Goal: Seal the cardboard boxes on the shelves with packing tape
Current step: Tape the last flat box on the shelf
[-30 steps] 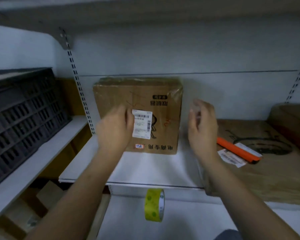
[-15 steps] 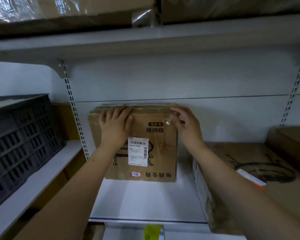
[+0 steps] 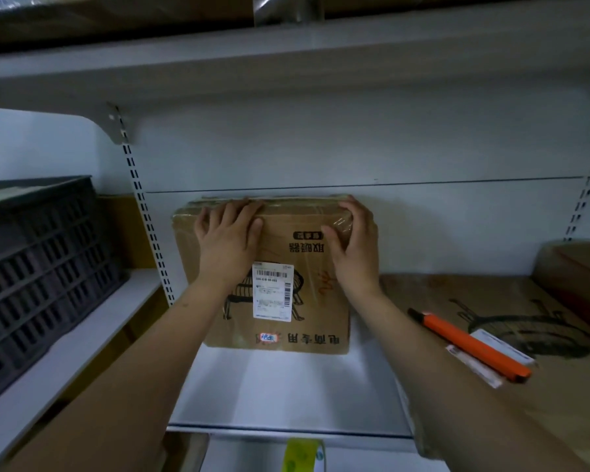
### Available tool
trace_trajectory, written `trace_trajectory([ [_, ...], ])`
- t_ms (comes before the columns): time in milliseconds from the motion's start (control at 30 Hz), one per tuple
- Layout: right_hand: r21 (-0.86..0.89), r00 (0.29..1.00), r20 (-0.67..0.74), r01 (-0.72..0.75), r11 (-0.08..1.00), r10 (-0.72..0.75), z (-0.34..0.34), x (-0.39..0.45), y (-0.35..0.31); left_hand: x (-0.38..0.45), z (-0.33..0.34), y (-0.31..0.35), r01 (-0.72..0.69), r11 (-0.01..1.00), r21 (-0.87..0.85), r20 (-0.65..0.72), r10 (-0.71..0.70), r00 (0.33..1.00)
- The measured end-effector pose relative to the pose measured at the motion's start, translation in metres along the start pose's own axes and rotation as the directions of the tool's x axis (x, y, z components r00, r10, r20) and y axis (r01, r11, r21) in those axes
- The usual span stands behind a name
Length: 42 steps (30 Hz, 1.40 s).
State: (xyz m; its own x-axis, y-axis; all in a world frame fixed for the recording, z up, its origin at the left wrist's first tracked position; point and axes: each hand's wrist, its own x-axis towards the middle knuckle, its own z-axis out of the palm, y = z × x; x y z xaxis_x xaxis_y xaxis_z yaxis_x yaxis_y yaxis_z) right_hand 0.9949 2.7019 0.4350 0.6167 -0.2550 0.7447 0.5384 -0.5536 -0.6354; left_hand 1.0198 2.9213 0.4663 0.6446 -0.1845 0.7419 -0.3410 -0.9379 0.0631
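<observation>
Two hands lie on the box (image 3: 269,277): the left hand (image 3: 227,241) is flat on its front face near the upper left, fingers straight and reaching the top edge, while the right hand (image 3: 353,248) curls over the upper right corner, thumb on the front and fingers wrapped round the top and side, gripping it. The box is brown cardboard, standing on the white shelf (image 3: 280,386) against the back wall, with shiny clear tape along its top edge and corners. Its printing is upside down: Chinese characters in black near the top and along the bottom, and a black line drawing partly covered by a white label (image 3: 272,291) bearing a barcode and small text too fine to read. A small sticker (image 3: 267,337) with blue marks sits by the bottom characters, and red scribbles lie right of the label. Right of the box, a flat carton (image 3: 491,396) carries an orange cutter (image 3: 470,345) resting on white labels. Left of the box stands a dark crate (image 3: 38,267). Below the shelf's front edge, a yellow-green tape roll (image 3: 302,454) shows.
</observation>
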Motion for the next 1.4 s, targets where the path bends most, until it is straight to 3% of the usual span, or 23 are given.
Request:
trace_trajectory([
  [100, -0.011, 0.990, 0.129, 0.054, 0.999, -0.052, -0.020, 0.002, 0.005, 0.009, -0.028, -0.009, -0.054, 0.998, 0.015, 0.171, 0.051, 0.984],
  [167, -0.001, 0.986, 0.162, 0.050, 0.999, -0.049, -0.027, -0.001, 0.002, 0.016, -0.048, -0.031, 0.003, 1.000, 0.011, 0.185, -0.005, 0.983],
  [233, 0.012, 0.988, 0.152, 0.024, 1.000, -0.026, -0.028, -0.007, -0.005, 0.016, -0.063, -0.056, 0.248, 0.966, -0.077, 0.112, -0.239, 0.965],
  [300, -0.012, 0.990, 0.136, 0.023, 1.000, -0.021, -0.031, -0.012, -0.013, 0.008, -0.069, -0.066, 0.543, 0.752, -0.375, 0.278, -0.467, 0.839],
  [333, -0.017, 0.991, 0.132, 0.006, 1.000, -0.003, -0.033, -0.012, -0.016, 0.002, -0.069, -0.065, 0.594, 0.653, -0.470, 0.366, -0.468, 0.804],
  [400, -0.052, 0.989, 0.118, -0.084, 0.995, 0.090, -0.037, -0.014, -0.022, -0.011, -0.073, -0.059, 0.576, 0.652, -0.492, 0.369, -0.443, 0.817],
  [500, -0.139, 0.957, 0.050, -0.278, 0.950, 0.287, -0.033, -0.018, -0.038, -0.029, -0.095, -0.048, 0.456, 0.831, -0.319, 0.147, -0.431, 0.890],
  [600, -0.122, 0.879, 0.028, -0.471, 0.874, 0.477, -0.019, -0.012, -0.053, -0.055, -0.121, -0.032, 0.274, 0.951, -0.141, -0.071, -0.286, 0.956],
  [700, -0.151, 0.802, 0.209, -0.538, 0.829, 0.559, -0.004, -0.003, -0.072, -0.066, -0.134, -0.032, 0.082, 0.954, -0.289, -0.029, -0.094, 0.995],
  [767, -0.170, 0.759, 0.311, -0.548, 0.819, 0.572, 0.002, -0.005, -0.087, -0.066, -0.130, -0.040, 0.069, 0.928, -0.367, 0.042, -0.057, 0.997],
  [800, -0.173, 0.743, 0.348, -0.548, 0.818, 0.571, 0.002, -0.009, -0.098, -0.065, -0.128, -0.041, 0.132, 0.894, -0.428, 0.105, -0.096, 0.990],
  [867, -0.147, 0.723, 0.419, -0.543, 0.827, 0.549, -0.002, -0.021, -0.120, -0.065, -0.126, -0.034, 0.362, 0.722, -0.590, 0.348, -0.178, 0.920],
  [933, -0.074, 0.717, 0.481, -0.540, 0.838, 0.504, -0.007, -0.033, -0.131, -0.070, -0.126, -0.020, 0.422, 0.592, -0.686, 0.426, -0.142, 0.893],
  [1033, 0.046, 0.759, 0.455, -0.542, 0.839, 0.466, -0.011, -0.039, -0.132, -0.079, -0.133, 0.008, 0.264, 0.612, -0.746, 0.276, -0.077, 0.958],
  [1133, 0.153, 0.818, 0.374, -0.519, 0.841, 0.437, -0.014, -0.031, -0.127, -0.087, -0.140, 0.025, 0.205, 0.599, -0.774, 0.243, -0.018, 0.970],
  [1267, 0.272, 0.830, 0.427, -0.497, 0.824, 0.359, -0.015, -0.022, -0.135, -0.087, -0.145, 0.036, 0.137, 0.733, -0.666, 0.149, -0.049, 0.988],
  [1400, 0.257, 0.836, 0.475, -0.430, 0.865, 0.275, -0.018, -0.021, -0.135, -0.087, -0.142, 0.037, 0.084, 0.819, -0.568, 0.063, -0.059, 0.996],
])
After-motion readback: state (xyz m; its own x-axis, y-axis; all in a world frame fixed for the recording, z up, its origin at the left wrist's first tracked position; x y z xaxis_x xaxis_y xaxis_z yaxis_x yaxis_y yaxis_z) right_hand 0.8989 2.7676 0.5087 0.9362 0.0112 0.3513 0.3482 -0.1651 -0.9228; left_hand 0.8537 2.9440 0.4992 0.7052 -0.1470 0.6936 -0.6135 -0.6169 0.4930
